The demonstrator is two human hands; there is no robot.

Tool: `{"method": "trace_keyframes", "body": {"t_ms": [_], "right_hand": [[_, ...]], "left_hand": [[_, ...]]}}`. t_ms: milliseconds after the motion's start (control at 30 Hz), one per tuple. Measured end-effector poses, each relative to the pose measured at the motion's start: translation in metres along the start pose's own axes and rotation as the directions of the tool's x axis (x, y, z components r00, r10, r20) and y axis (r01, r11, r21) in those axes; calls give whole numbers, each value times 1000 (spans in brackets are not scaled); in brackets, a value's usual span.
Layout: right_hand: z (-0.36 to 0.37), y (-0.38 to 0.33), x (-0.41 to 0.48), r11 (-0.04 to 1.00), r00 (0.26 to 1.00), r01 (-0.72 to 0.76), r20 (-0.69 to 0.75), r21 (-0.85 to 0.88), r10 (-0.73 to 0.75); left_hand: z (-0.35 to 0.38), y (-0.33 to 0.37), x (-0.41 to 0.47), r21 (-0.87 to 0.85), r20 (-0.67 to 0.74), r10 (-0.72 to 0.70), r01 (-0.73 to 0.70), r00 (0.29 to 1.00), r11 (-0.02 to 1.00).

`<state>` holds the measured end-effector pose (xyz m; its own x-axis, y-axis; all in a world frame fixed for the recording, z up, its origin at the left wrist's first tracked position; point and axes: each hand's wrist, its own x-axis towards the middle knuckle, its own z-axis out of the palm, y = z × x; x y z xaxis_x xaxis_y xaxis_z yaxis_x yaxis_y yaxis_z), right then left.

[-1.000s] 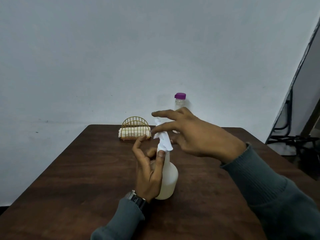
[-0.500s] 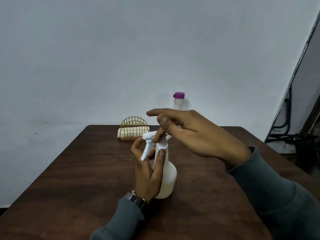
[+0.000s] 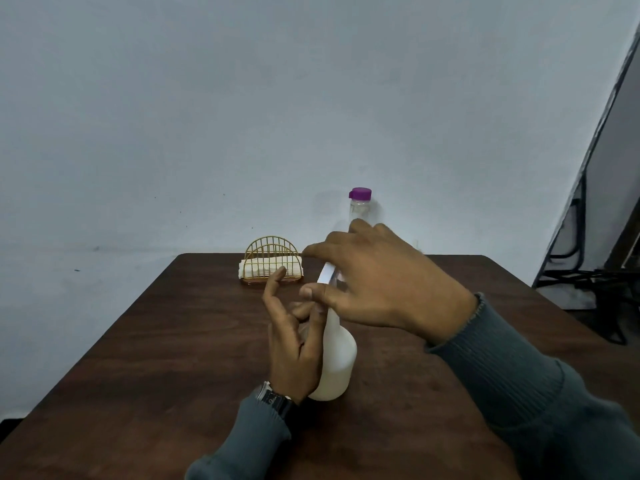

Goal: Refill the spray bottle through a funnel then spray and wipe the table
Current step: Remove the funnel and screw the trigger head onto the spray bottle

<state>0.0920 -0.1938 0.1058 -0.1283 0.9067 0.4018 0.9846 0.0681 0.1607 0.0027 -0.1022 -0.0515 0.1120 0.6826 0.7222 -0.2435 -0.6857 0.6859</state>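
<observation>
spray bottle (image 3: 334, 358) | head hidden under right hand (image 3: 377, 285) grip | left hand (image 3: 294, 344) steadies neck loosely

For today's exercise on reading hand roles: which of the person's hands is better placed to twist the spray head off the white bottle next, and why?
The right hand. It already sits over the spray head, fingers wrapped around it, while the left hand steadies the spray bottle on the table.

Both hands on spray bottle (image 3: 334, 362): left hand (image 3: 294, 351) steadies body, right hand (image 3: 377, 289) grips head
</observation>
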Motion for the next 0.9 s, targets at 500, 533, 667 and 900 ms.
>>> {"method": "trace_keyframes", "body": {"t_ms": [500, 533, 667, 900], "right_hand": [[-3, -15, -6, 743, 987, -151, 58, 652, 150], [-3, -14, -7, 782, 994, -103, 26, 615, 110], [5, -6, -11, 858, 1000, -8, -9, 514, 15], [23, 6, -9, 878, 993, -21, -89, 477, 73]], "left_hand": [[1, 6, 1, 38, 61, 46, -48, 997, 998], [0, 5, 1, 32, 52, 53, -55, 997, 998], [-3, 5, 5, 30, 64, 88, -90, 994, 995], [-5, -1, 2, 38, 84, 6, -9, 996, 999]]}}
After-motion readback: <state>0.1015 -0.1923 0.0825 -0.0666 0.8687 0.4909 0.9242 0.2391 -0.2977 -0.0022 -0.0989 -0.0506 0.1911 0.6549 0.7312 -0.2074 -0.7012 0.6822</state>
